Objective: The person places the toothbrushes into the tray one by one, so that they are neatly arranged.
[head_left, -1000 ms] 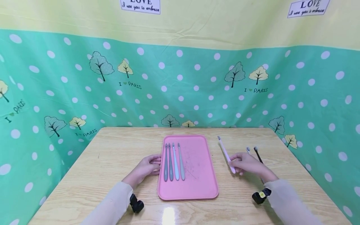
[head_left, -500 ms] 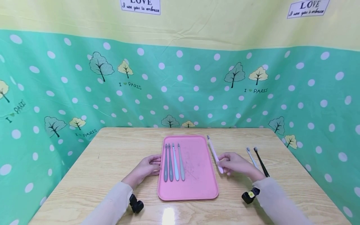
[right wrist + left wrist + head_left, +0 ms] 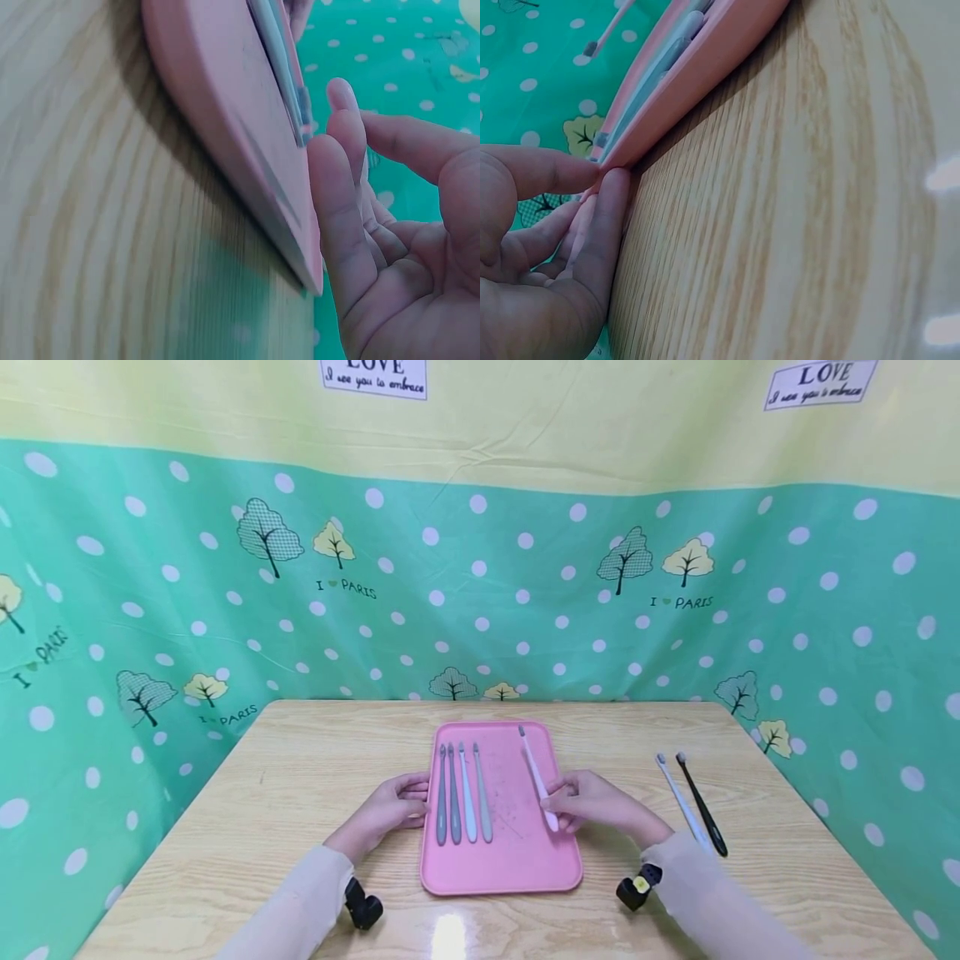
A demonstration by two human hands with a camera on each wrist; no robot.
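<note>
In the head view my right hand [image 3: 596,803] pinches a pale pink toothbrush [image 3: 534,768] by its lower handle, over the right side of a pink tray [image 3: 502,870]. The brush head points away from me. Whether the brush touches the tray, I cannot tell. On the tray's left half lie two dark grey toothbrushes [image 3: 441,806], a light blue toothbrush [image 3: 468,797] and a grey-green toothbrush [image 3: 483,802], side by side. My left hand [image 3: 390,806] is at the tray's left edge; in the left wrist view its thumb and finger pinch the tray rim [image 3: 697,90].
To the right of the tray, a white-blue toothbrush [image 3: 681,797] and a black toothbrush [image 3: 701,806] lie on the wooden table [image 3: 330,739]. My right sleeve [image 3: 712,885] covers part of the white-blue one. Behind the table hangs a green dotted curtain [image 3: 495,593].
My right hand has carried the pink toothbrush leftward from beside the tray to above its right side. The black and white-blue toothbrushes show more fully. My left hand has stayed still.
</note>
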